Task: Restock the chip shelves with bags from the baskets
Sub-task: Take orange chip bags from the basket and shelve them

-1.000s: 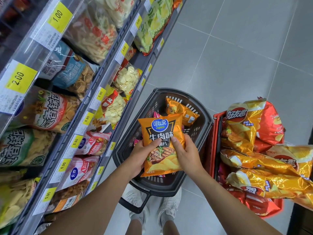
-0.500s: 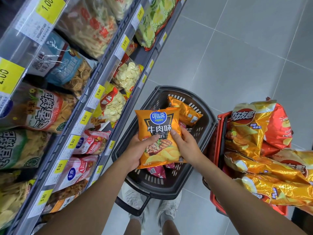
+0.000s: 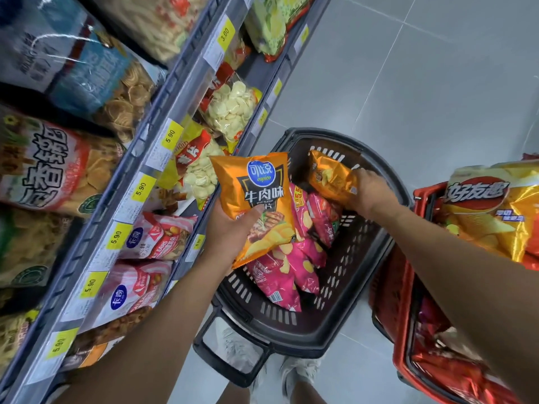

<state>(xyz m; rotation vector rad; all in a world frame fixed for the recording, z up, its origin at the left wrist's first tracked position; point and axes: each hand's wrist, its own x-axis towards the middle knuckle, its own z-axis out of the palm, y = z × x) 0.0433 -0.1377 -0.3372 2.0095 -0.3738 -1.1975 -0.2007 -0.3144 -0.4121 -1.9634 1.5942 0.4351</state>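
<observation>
My left hand (image 3: 230, 228) grips an orange beef-flavour chip bag (image 3: 256, 196) upright, above the left side of the black basket (image 3: 335, 325). Reaching into the far part of that basket, my right hand (image 3: 370, 191) grips a second orange chip bag (image 3: 326, 176). Several pink chip bags (image 3: 288, 266) lie in the basket under the first bag. The chip shelves (image 3: 163, 135) run along the left, packed with snack bags behind price strips.
A red basket (image 3: 399, 290) stands right of the black one, heaped with large yellow and red chip bags (image 3: 493, 211). Grey tiled floor (image 3: 423, 83) lies beyond both baskets. My shoes (image 3: 300, 371) show below the black basket's handle.
My right hand let go of the beef-flavour bag and reached to the second orange bag in the basket. The left hand alone now holds the first bag, shifted left. The view dipped closer.
</observation>
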